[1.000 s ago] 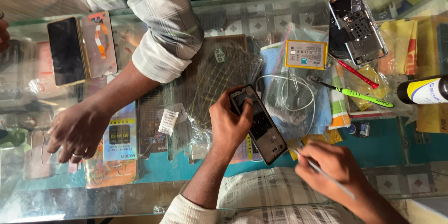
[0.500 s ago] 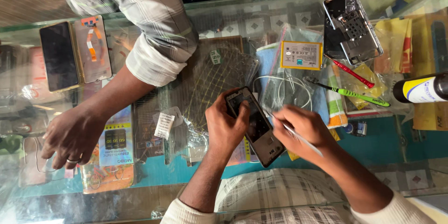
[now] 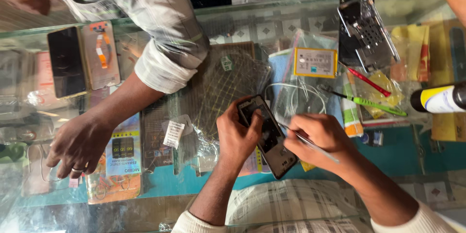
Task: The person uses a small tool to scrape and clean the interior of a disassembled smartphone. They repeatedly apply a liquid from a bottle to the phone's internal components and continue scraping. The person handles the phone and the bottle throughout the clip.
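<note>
Far left of the glass desk point(image 3: 310, 14): a dark phone point(image 3: 66, 62) lies flat beside a phone back point(image 3: 100, 54) w/ an orange flex strip, both well apart from the work area, parked out of the way. Below them, another person's hand point(image 3: 80, 143), ring on one finger, rests palm-down on the glass near a printed accessory packet point(image 3: 124, 153); it holds nothing, prob. just leaning for support. That arm's rolled sleeve point(image 3: 167, 65) crosses the desk above.

Centre: clear patterned plastic sheet point(image 3: 233, 80) spread flat as a work mat.

Left hand point(image 3: 237, 133): grip closed round the left edge of the opened phone point(image 3: 267, 136), thumb over the upper part. Phone is tilted, lower end toward the body, held just above the desk edge so the open back faces up to the wearer.

Right hand point(image 3: 323, 138): grip closed pencil-style on a thin metal tool point(image 3: 308, 141), tip at the phone's right edge; fine pinch gives tip control.

Behind: white cable point(image 3: 296, 94) coiled, yellow-bordered flat part point(image 3: 315, 62).

Right: bare phone frame point(image 3: 367, 34), red-handled tool point(image 3: 368, 81), green-handled tool point(image 3: 374, 104) and a yellow-and-white tube point(image 3: 439, 99) lie w/in reach of the right hand.
</note>
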Tool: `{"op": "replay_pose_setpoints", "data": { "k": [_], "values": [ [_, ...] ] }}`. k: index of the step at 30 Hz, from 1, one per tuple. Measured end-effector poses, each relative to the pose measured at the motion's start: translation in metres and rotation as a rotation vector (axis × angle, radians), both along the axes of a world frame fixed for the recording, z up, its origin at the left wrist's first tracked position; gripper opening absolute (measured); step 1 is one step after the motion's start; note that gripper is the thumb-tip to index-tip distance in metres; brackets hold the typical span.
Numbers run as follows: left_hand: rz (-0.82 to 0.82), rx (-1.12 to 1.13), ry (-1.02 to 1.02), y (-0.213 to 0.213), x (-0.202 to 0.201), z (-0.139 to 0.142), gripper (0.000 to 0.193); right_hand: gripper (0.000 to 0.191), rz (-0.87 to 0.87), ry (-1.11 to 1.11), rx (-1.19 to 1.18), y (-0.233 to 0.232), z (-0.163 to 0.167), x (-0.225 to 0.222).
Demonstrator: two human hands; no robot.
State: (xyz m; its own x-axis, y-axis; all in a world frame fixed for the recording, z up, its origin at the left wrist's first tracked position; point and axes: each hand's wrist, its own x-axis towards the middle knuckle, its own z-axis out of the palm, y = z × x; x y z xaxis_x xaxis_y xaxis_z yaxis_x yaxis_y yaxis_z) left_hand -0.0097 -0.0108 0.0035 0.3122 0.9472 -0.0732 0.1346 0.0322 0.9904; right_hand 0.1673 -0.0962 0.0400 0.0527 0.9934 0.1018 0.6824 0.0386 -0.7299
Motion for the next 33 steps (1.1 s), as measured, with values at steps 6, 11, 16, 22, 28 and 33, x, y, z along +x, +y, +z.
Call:
{"op": "replay_pose_setpoints", "data": {
  "k": [6, 11, 16, 22, 28, 33],
  "values": [
    [-0.010, 0.051, 0.003, 0.000, -0.001, -0.001, 0.033, 0.011, -0.055, 0.080, 0.161, 0.016, -0.024, -0.005],
    [-0.013, 0.009, 0.034, 0.000, -0.001, 0.000, 0.032, 0.011, -0.101, 0.121, 0.167, 0.018, -0.042, -0.006],
    [-0.009, 0.030, 0.062, 0.002, 0.001, 0.002, 0.032, 0.015, -0.097, 0.174, 0.180, 0.016, -0.041, -0.008],
    [-0.008, 0.034, 0.057, 0.001, 0.001, 0.002, 0.031, 0.015, -0.085, 0.182, 0.148, 0.018, -0.043, -0.009],
    [-0.032, 0.031, 0.068, 0.002, 0.000, 0.000, 0.031, 0.012, -0.109, 0.135, 0.182, 0.018, -0.043, -0.008],
    [-0.026, 0.056, 0.044, 0.002, 0.000, 0.000, 0.031, 0.011, -0.107, 0.136, 0.171, 0.020, -0.041, -0.009]
  ]
}}
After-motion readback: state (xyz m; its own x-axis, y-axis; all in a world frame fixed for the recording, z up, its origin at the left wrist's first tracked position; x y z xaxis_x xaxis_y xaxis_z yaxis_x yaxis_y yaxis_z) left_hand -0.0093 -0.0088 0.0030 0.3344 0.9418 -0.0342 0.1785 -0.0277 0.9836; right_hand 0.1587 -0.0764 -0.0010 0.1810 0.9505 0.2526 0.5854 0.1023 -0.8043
